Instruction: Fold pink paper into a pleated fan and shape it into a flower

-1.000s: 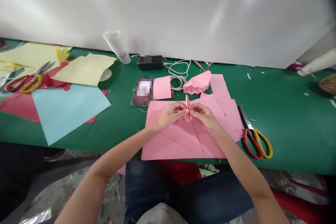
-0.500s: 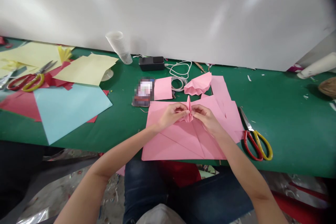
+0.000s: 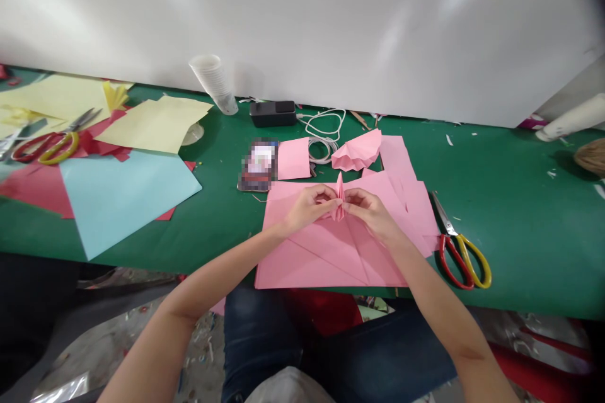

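Observation:
Between my two hands stands a small folded pink paper (image 3: 339, 192), its pleats upright and its tip pointing away from me. My left hand (image 3: 312, 206) pinches it from the left with thumb and fingers. From the right, my right hand (image 3: 368, 209) pinches the same piece. Both hands are just over a stack of pink paper sheets (image 3: 307, 258) with crease lines on top. Just beyond them lies a pleated pink paper fan (image 3: 358, 152). A small pink square (image 3: 293, 158) sits beside a phone (image 3: 259, 165) whose screen is blurred.
Scissors (image 3: 460, 252) with red and yellow handles lie right of the stack. Behind are a black box (image 3: 273, 114), a coiled white cable (image 3: 326, 148) and stacked cups (image 3: 215, 84) by the white wall. Leftward lie blue paper (image 3: 127, 189), yellow sheets (image 3: 155, 126) and more scissors (image 3: 60, 146).
Hardly anything differs. Both hands keep their pinch on the folded pink paper in the same place; at the far left, the red paper's edge looks blurred now.

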A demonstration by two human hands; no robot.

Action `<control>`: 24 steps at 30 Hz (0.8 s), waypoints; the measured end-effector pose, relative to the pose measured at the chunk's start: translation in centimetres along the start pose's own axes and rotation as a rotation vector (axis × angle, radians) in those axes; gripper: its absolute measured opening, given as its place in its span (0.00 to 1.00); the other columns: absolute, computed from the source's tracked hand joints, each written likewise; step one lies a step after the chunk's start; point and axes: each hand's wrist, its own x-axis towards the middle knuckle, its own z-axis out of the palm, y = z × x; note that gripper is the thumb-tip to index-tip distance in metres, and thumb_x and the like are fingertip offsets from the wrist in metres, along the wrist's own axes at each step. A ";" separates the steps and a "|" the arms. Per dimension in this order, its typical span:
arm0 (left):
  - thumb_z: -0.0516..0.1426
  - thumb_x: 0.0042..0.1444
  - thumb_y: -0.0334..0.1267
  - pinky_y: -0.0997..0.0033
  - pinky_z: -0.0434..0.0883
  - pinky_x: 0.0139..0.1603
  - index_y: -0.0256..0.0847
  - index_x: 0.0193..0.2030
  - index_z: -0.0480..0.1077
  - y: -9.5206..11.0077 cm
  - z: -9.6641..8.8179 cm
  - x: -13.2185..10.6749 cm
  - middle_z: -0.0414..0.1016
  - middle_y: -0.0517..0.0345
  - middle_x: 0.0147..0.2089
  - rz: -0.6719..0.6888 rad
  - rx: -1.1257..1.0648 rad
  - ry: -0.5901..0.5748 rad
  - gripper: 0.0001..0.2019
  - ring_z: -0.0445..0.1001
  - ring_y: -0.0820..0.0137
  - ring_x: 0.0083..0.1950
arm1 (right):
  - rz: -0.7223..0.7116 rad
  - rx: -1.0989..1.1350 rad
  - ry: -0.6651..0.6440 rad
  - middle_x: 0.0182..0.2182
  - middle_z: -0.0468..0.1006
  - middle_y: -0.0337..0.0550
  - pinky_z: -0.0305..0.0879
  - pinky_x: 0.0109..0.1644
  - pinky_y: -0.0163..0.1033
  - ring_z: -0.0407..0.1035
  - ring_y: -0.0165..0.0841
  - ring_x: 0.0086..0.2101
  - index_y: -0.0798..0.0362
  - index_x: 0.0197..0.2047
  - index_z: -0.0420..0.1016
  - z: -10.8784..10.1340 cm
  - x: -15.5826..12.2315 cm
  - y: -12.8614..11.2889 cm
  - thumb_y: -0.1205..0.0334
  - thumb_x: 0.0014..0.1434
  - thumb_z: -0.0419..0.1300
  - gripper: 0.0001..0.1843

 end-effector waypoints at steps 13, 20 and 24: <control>0.59 0.49 0.34 0.77 0.66 0.32 0.38 0.31 0.63 -0.3 -0.3 0.1 0.66 0.61 0.32 0.080 0.050 0.085 0.07 0.66 0.78 0.30 | -0.022 -0.031 0.042 0.33 0.77 0.38 0.67 0.41 0.39 0.70 0.30 0.34 0.49 0.35 0.77 -0.4 0.1 0.8 0.61 0.48 0.66 0.09; 0.55 0.52 0.30 0.73 0.67 0.38 0.37 0.31 0.66 -0.2 -0.3 0.2 0.69 0.59 0.33 0.109 0.082 0.012 0.00 0.69 0.76 0.33 | -0.042 -0.036 0.015 0.35 0.78 0.41 0.69 0.41 0.41 0.72 0.32 0.35 0.50 0.37 0.77 -0.4 0.2 0.9 0.56 0.53 0.64 0.09; 0.56 0.53 0.33 0.73 0.68 0.35 0.37 0.31 0.67 0.1 0.0 0.0 0.70 0.60 0.31 0.006 0.040 -0.027 0.02 0.69 0.76 0.31 | -0.141 -0.163 0.050 0.33 0.77 0.40 0.69 0.41 0.41 0.71 0.32 0.34 0.49 0.34 0.75 -0.2 -0.1 0.6 0.56 0.50 0.66 0.09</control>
